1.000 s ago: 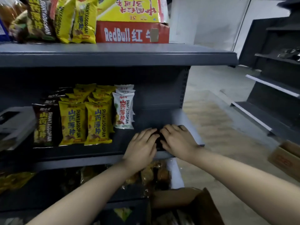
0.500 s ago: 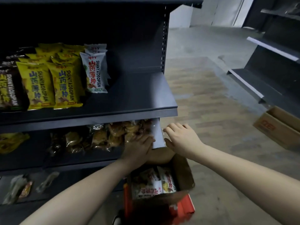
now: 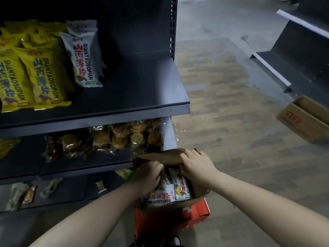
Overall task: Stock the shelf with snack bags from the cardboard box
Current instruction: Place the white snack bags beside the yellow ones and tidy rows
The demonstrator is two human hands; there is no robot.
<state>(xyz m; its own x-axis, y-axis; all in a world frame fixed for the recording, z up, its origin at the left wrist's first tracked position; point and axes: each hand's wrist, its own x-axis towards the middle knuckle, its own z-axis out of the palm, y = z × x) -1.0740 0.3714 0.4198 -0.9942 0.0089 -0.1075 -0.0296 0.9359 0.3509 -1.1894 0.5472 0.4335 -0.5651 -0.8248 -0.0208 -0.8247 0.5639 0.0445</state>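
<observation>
The shelf [image 3: 142, 97] is sitting half-stocked. My left hand [image 3: 147, 175] is gripping a snack bag [image 3: 164, 191], my right hand [image 3: 197, 164] the box flap [image 3: 160, 155].

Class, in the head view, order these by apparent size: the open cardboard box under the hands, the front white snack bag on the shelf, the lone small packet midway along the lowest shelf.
Largest: open cardboard box (nearness helps it)
Then: front white snack bag
Smallest: small packet
</observation>
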